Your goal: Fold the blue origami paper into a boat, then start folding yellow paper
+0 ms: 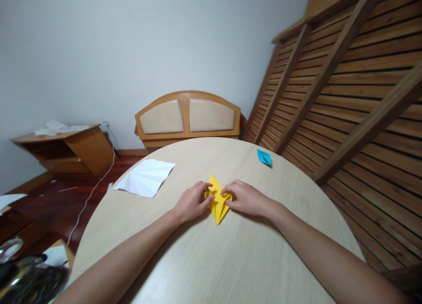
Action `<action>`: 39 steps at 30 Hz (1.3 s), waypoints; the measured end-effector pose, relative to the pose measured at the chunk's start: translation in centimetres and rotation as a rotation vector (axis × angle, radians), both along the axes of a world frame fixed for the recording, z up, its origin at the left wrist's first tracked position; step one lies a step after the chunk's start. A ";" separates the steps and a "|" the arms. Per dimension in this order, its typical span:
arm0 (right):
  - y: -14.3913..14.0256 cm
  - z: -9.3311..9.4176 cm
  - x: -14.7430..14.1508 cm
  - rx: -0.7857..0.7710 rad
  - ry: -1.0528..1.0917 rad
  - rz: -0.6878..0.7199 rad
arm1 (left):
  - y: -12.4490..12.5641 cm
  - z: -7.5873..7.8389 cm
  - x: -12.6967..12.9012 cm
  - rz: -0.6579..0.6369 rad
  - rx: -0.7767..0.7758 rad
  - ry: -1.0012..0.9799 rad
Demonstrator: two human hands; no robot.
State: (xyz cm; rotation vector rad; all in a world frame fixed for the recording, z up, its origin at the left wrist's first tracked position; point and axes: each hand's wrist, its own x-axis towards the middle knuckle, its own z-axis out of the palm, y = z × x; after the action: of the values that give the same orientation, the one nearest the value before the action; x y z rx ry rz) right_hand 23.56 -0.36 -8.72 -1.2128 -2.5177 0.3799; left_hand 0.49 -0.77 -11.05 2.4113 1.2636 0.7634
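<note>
A yellow folded paper (217, 209), shaped like a long diamond, is between my two hands over the middle of the round table (211, 264). My left hand (195, 200) pinches its left edge between thumb and fingers. On the opposite side, my right hand (245, 197) grips the right edge, thumb and fingertips curled onto the paper. One point of the diamond faces away from me and the other faces me. Creases run toward the near point. The fingers cover parts of both side corners.
A creased white sheet (145, 177) lies at the table's left. Near the far right edge rests a small blue folded paper (264, 157). Beyond stand a wooden headboard (186, 95), a low cabinet (79, 150) and, at right, leaning wooden slats (346, 102). A white cable (95, 185) crosses the floor.
</note>
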 end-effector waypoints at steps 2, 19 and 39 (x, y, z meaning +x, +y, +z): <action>0.0 0.1 0.1 0.006 -0.025 0.039 | 0.1 0.1 -0.1 -0.006 0.002 -0.009; 0.1 0.3 0.2 0.003 -0.019 0.106 | 1.1 0.8 -2.7 -0.261 -0.019 0.064; 0.7 -1.5 -0.9 0.021 0.098 -0.139 | 1.1 -1.5 -0.1 0.187 -0.031 -0.153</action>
State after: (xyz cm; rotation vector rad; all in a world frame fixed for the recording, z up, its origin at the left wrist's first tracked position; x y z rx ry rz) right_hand 22.65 0.39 -10.18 -1.3186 -2.3339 0.3681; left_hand 0.42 0.35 -12.53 2.1853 1.4396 0.9533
